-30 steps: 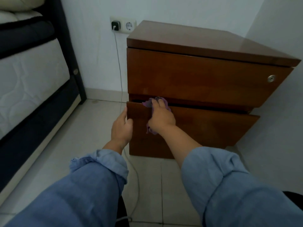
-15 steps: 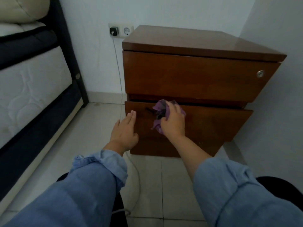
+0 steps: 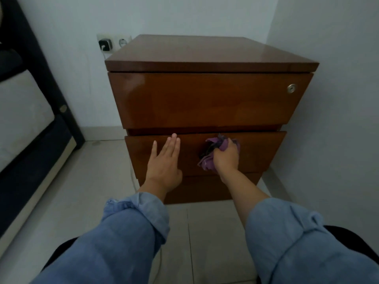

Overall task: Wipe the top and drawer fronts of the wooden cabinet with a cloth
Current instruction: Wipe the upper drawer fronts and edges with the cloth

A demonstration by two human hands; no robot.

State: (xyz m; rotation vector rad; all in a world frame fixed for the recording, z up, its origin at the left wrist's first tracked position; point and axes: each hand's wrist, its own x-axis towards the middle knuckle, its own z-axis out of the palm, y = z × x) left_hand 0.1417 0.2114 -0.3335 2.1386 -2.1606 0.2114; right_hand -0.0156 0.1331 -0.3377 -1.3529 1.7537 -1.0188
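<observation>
— While our right hand [image 3: 226, 158] bunches the purple cloth [image 3: 213, 154] against the second drawer front [image 3: 260, 152] at frame centre, where is our left?
— Our left hand [image 3: 165, 162] lies flat, fingers spread, on the same wooden cabinet [image 3: 205, 99] drawer, just left of the cloth.

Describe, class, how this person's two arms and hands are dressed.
Both hands, left hand and right hand, are bare: no gloves, rings or watch visible. Each arm wears a light blue denim-like sleeve, rolled into a thick cuff below the elbow, leaving forearms uncovered.
</observation>
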